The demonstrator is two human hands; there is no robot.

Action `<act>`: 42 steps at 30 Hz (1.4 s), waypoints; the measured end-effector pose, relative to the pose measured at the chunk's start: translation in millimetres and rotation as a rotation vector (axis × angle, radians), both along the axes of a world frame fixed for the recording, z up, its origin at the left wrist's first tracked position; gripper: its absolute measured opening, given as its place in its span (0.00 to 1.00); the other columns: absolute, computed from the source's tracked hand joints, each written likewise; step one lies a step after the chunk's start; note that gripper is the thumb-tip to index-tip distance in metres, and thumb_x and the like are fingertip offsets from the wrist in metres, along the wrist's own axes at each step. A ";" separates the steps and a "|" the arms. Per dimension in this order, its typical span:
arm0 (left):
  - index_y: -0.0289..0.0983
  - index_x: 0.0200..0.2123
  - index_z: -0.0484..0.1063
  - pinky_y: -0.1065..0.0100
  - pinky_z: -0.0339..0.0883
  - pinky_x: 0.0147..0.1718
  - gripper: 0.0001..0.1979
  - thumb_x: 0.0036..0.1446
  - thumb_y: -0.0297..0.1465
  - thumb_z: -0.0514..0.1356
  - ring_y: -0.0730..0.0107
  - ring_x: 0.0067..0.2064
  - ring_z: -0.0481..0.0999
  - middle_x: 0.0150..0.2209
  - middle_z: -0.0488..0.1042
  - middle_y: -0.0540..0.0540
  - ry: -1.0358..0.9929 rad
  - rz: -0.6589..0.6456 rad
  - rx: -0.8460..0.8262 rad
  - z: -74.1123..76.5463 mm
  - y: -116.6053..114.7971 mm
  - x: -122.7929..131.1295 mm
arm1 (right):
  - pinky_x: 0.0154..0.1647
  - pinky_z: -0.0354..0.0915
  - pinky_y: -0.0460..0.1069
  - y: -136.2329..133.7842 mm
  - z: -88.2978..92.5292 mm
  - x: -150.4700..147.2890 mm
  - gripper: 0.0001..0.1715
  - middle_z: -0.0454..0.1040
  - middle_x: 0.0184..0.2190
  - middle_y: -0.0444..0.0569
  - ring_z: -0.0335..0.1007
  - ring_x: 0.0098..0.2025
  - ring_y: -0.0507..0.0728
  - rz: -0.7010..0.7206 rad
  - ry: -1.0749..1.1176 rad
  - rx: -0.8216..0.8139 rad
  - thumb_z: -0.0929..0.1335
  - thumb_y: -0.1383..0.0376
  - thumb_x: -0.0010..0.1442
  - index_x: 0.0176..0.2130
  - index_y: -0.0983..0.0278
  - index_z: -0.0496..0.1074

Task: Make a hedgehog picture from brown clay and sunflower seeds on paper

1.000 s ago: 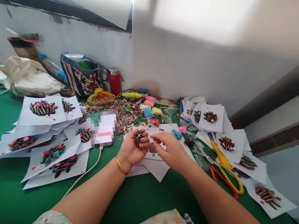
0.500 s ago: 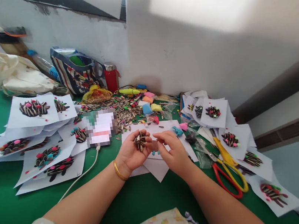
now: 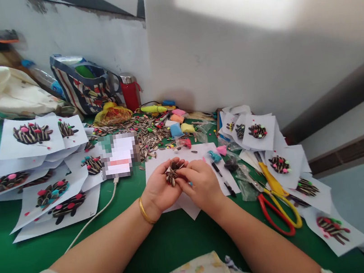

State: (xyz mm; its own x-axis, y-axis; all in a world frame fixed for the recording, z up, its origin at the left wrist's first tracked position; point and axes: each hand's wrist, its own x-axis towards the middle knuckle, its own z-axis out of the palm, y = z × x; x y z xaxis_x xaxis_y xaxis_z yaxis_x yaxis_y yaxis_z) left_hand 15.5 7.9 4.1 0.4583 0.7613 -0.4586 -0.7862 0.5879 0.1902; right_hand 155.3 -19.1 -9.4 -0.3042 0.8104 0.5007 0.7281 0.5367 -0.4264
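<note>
My left hand (image 3: 162,187) is palm up, its fingers curled around a small bunch of striped sunflower seeds (image 3: 171,174). Whether the seeds are loose or stuck together I cannot tell. Thumb and fingers of my right hand (image 3: 202,183) pinch at the right side of the bunch, on what looks like a sunflower seed, partly hidden by the fingertips. Below both hands lies white paper (image 3: 158,158), with a bit of blue clay just showing behind the right fingers. A black pen (image 3: 223,178) rests on the paper to the right.
Seed-picture cards lie in a left stack (image 3: 43,148) and a right group (image 3: 276,140). Scissors (image 3: 278,209) and a yellow cutter (image 3: 270,178) are right of my hand. Behind are scattered seeds (image 3: 149,132), clay packets (image 3: 176,130), a red flask (image 3: 130,94) and a phone (image 3: 119,155) with cable.
My right hand has moved left and closed its fingers at the seeds in my left palm. The pen on the paper has come into fuller view.
</note>
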 end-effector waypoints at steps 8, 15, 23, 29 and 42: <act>0.31 0.32 0.73 0.72 0.75 0.32 0.12 0.65 0.27 0.52 0.70 0.32 0.79 0.31 0.77 0.42 -0.005 -0.003 -0.015 -1.5 1.7 -1.1 | 0.46 0.64 0.55 -0.4 0.8 -2.9 0.08 0.73 0.37 0.50 0.68 0.42 0.59 0.052 0.133 0.018 0.67 0.68 0.62 0.40 0.60 0.77; 0.32 0.34 0.73 0.62 0.77 0.39 0.11 0.65 0.28 0.52 0.63 0.39 0.80 0.35 0.77 0.40 -0.067 0.042 0.008 -7.2 6.0 -5.7 | 0.40 0.67 0.51 2.6 11.2 12.7 0.05 0.75 0.34 0.46 0.68 0.35 0.55 0.045 0.381 -0.054 0.65 0.67 0.63 0.36 0.60 0.72; 0.33 0.32 0.73 0.69 0.76 0.37 0.10 0.63 0.28 0.55 0.68 0.34 0.80 0.32 0.77 0.41 -0.007 -0.062 -0.021 -7.6 -3.0 4.2 | 0.46 0.68 0.55 -6.5 0.1 -8.9 0.12 0.79 0.38 0.49 0.73 0.42 0.58 0.162 0.159 0.025 0.65 0.69 0.62 0.42 0.58 0.76; 0.33 0.33 0.73 0.66 0.76 0.39 0.10 0.64 0.28 0.53 0.65 0.36 0.80 0.33 0.78 0.42 -0.007 -0.012 -0.020 -9.3 -3.4 4.2 | 0.47 0.69 0.56 -4.5 0.4 -5.7 0.21 0.78 0.37 0.49 0.73 0.40 0.58 0.154 0.161 -0.012 0.64 0.70 0.62 0.55 0.60 0.71; 0.32 0.35 0.72 0.64 0.77 0.34 0.11 0.66 0.28 0.51 0.66 0.35 0.78 0.31 0.74 0.41 -0.042 0.057 0.018 -7.9 6.2 -7.3 | 0.41 0.71 0.52 3.5 10.5 15.4 0.07 0.77 0.37 0.49 0.74 0.40 0.56 0.019 0.594 -0.225 0.67 0.64 0.62 0.39 0.60 0.76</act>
